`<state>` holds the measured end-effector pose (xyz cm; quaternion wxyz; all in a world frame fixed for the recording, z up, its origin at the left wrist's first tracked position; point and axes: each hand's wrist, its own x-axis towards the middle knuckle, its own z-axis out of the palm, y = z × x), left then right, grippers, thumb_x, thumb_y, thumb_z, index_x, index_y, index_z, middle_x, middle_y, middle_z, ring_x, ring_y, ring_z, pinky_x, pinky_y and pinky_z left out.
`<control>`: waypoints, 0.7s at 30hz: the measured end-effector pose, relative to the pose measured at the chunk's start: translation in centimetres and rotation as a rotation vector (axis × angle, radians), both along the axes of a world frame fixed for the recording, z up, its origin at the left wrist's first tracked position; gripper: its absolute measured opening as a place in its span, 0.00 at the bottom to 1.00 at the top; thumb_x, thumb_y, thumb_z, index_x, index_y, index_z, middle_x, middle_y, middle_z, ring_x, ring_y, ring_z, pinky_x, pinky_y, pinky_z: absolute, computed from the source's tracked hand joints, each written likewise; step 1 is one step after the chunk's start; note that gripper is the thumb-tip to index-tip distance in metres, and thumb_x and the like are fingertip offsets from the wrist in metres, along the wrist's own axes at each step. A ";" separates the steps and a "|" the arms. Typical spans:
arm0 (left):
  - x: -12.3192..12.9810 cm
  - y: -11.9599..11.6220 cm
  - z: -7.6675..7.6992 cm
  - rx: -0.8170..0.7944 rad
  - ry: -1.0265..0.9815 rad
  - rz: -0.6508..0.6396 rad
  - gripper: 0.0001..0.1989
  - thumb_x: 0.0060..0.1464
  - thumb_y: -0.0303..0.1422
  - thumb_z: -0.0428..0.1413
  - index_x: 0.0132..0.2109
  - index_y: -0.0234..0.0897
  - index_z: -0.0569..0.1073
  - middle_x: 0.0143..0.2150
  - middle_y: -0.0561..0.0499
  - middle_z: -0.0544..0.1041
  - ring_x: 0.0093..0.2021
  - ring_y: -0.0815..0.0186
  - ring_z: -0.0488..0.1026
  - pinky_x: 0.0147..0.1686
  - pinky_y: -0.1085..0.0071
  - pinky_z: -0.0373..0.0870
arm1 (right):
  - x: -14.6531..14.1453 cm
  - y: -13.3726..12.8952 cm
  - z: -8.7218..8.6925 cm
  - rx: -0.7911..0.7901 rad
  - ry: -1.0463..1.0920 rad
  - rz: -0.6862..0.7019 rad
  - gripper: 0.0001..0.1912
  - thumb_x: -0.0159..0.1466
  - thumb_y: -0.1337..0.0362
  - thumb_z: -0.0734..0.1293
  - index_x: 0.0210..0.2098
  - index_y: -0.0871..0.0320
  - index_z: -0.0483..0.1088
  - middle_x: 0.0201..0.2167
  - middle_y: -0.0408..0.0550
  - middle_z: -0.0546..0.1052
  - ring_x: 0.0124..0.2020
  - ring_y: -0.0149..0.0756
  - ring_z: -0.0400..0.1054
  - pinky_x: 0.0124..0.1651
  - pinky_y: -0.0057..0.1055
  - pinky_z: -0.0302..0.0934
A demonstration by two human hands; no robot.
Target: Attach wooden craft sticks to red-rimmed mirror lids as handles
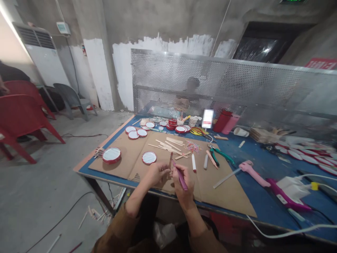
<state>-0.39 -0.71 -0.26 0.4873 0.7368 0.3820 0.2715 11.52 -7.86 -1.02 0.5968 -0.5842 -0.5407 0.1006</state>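
Head view of a workbench: the left hand (157,174) has its fingertips pinched on a thin brown stick (171,161), held upright above the front part of a cardboard sheet (223,200). The right hand (185,182), just beside it, is closed around a purple pen (181,178), its upper end slanting toward the stick; whether the two touch cannot be told. Left of the stick lies a white-faced, red-rimmed disc (149,157); farther left is a thicker red-rimmed drum (112,155). Behind the hands lie loose wooden sticks (168,144) and a tangle of coloured threads (193,146). To the right, in order, are a white marker (194,163) with a red end, a grey tube (205,162) and green-handled pliers (223,156).
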 end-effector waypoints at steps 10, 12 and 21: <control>0.1 -0.2 0.3 -0.030 -0.061 -0.018 0.11 0.52 0.34 0.50 0.34 0.31 0.72 0.20 0.57 0.65 0.14 0.77 0.59 0.12 0.82 0.53 | 0.2 0.1 -0.5 -0.013 -0.056 0.005 0.13 0.63 0.56 0.61 0.40 0.57 0.70 0.30 0.47 0.77 0.25 0.32 0.71 0.26 0.27 0.66; 0.1 -0.3 0.4 -0.026 -0.063 -0.019 0.11 0.53 0.34 0.50 0.35 0.30 0.73 0.22 0.57 0.66 0.14 0.77 0.59 0.12 0.82 0.53 | 0.2 0.2 -0.4 -0.012 -0.066 0.007 0.13 0.63 0.56 0.61 0.41 0.57 0.70 0.30 0.47 0.77 0.25 0.32 0.71 0.26 0.27 0.67; 0.1 -0.2 0.3 -0.024 -0.014 0.013 0.07 0.50 0.30 0.50 0.31 0.31 0.71 0.20 0.58 0.64 0.14 0.77 0.59 0.13 0.82 0.53 | 0.2 0.3 -0.1 0.003 -0.086 -0.059 0.13 0.63 0.57 0.61 0.39 0.59 0.71 0.30 0.49 0.77 0.27 0.34 0.72 0.28 0.28 0.66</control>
